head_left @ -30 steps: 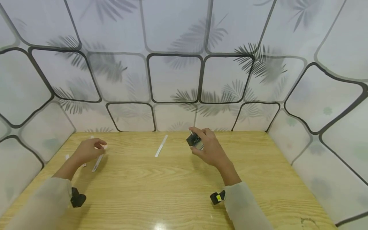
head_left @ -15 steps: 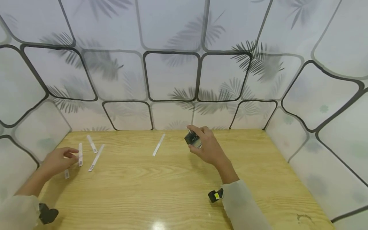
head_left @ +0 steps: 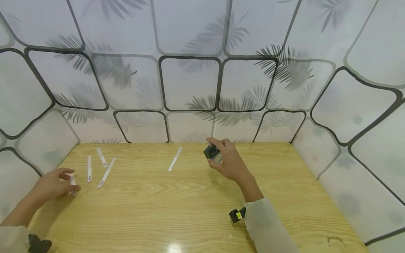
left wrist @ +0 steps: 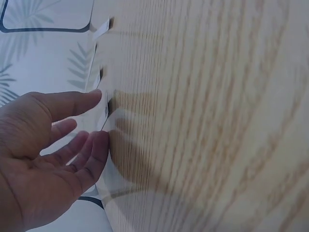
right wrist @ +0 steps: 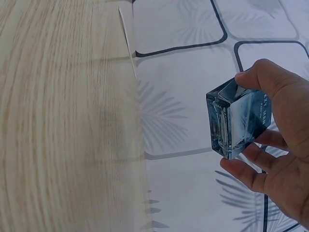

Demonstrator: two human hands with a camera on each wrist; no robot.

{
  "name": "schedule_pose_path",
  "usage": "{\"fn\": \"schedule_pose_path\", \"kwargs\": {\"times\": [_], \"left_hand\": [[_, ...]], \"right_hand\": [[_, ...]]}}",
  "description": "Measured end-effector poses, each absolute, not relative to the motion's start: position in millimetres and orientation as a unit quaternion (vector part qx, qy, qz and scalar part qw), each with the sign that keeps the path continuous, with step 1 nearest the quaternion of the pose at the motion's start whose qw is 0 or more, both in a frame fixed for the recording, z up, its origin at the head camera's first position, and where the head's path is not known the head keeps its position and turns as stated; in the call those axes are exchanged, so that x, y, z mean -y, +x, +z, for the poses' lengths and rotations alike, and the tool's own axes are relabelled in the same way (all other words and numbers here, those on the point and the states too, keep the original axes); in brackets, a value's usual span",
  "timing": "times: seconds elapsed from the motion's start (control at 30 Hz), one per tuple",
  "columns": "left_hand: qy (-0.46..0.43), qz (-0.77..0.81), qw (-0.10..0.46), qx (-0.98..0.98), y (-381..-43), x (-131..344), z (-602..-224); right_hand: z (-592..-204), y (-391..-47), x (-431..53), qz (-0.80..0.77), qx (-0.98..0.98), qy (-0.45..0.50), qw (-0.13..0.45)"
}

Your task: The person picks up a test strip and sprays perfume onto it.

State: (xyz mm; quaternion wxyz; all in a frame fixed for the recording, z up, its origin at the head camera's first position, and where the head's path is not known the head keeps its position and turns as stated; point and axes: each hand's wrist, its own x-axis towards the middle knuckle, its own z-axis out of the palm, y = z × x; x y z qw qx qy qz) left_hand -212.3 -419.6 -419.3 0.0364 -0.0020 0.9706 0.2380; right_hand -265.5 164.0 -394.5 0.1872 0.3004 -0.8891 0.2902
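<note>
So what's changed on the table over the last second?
The left hand slid left from the middle strips and now pinches a short strip near the table edge. The right hand stayed put, holding the bottle.

Three strips (head_left: 102,168) left on table (head_left: 190,211); single strip (head_left: 175,159) centre-back.
</note>
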Motion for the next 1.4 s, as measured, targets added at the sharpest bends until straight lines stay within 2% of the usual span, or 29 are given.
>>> {"fn": "schedule_pose_path", "kwargs": {"times": [0.23, 1.0, 1.4], "left_hand": [[-0.024, 0.268, 0.069, -0.961, -213.0, 419.3, -421.1], [-0.026, 0.297, 0.077, -0.951, -215.3, 421.9, -424.3], [-0.017, 0.316, 0.062, -0.947, -216.0, 418.6, -423.8]], "right_hand": [[-394.4, -264.1, -164.7, 0.291, 0.887, 0.31, 0.181], [-395.2, -266.6, -165.7, 0.28, 0.88, 0.329, 0.195], [-391.9, -265.3, -167.3, 0.283, 0.88, 0.329, 0.194]]}}
